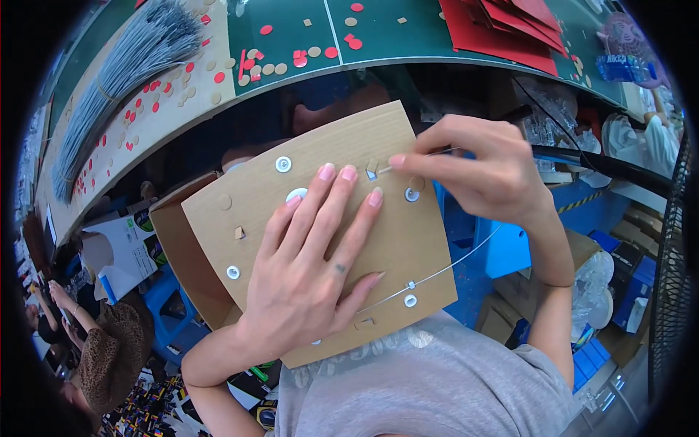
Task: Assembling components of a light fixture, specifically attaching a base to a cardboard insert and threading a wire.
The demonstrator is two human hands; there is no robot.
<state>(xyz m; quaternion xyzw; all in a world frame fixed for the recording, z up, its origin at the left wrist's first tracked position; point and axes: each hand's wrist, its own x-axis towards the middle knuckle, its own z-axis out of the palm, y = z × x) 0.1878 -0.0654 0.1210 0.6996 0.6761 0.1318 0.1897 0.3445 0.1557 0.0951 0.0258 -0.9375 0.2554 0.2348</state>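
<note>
A brown cardboard sheet [411,247] lies tilted in front of me, with several small cut slots and white round rings, one of them a white ring [283,164] near its far edge. My left hand [302,273] rests flat on the sheet, fingers stretched out and slightly apart. Over its far right part, my right hand [491,167] pinches a thin grey wire [384,170] beside a small slot [372,173]. A length of grey wire [466,256] also curves out over the sheet's right edge, passing a small white piece. The left palm hides part of the sheet.
An open cardboard box [186,251] stands under the sheet's left side. On the green-topped table [393,51] lie a bundle of grey wires [120,91], red sheets [502,33] and scattered red and brown discs. Another person [116,357] is at the left. A black mesh guard [670,269] stands at right.
</note>
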